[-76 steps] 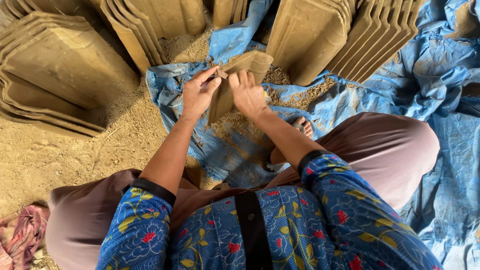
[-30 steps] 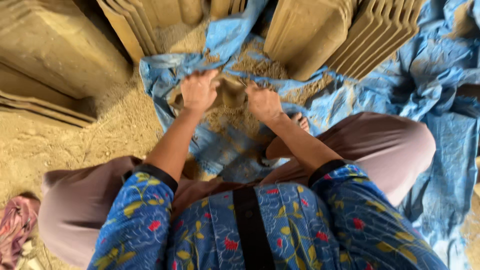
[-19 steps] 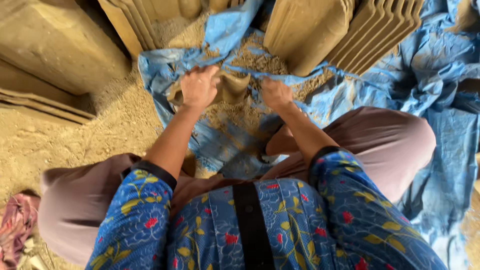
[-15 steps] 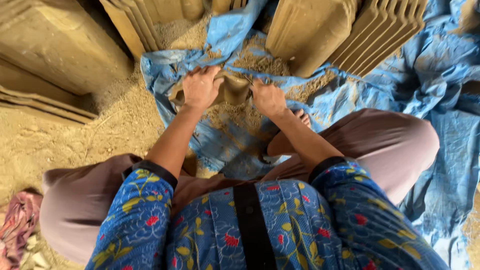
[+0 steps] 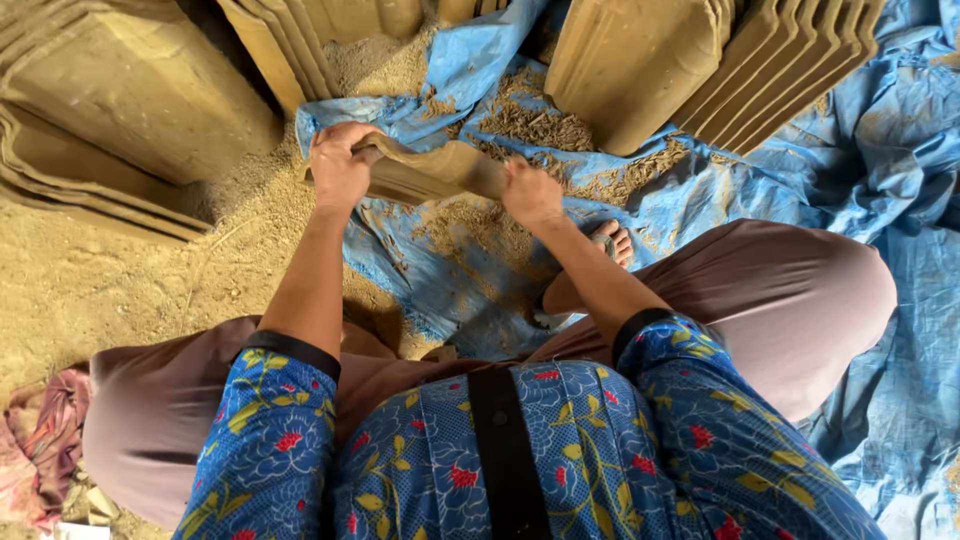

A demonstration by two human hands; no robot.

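A tan clay roof tile [image 5: 432, 170] is lifted edge-on above a blue tarp [image 5: 470, 270] strewn with husk. My left hand [image 5: 340, 165] grips its left end, fingers curled over the top edge. My right hand [image 5: 530, 192] grips its right end. I squat over it, blue flowered sleeves and mauve trousers filling the lower part of the head view, with my bare foot [image 5: 610, 242] on the tarp just below the right hand.
Stacks of the same clay tiles stand at the left [image 5: 110, 130], the top middle [image 5: 320, 30] and the top right [image 5: 720, 70]. Sandy, husk-covered ground [image 5: 110, 290] lies to the left. A pink cloth [image 5: 45, 440] sits at the bottom left.
The tile lay flat on the tarp under my palms; now both hands have raised it off the tarp and turned it onto its edge.
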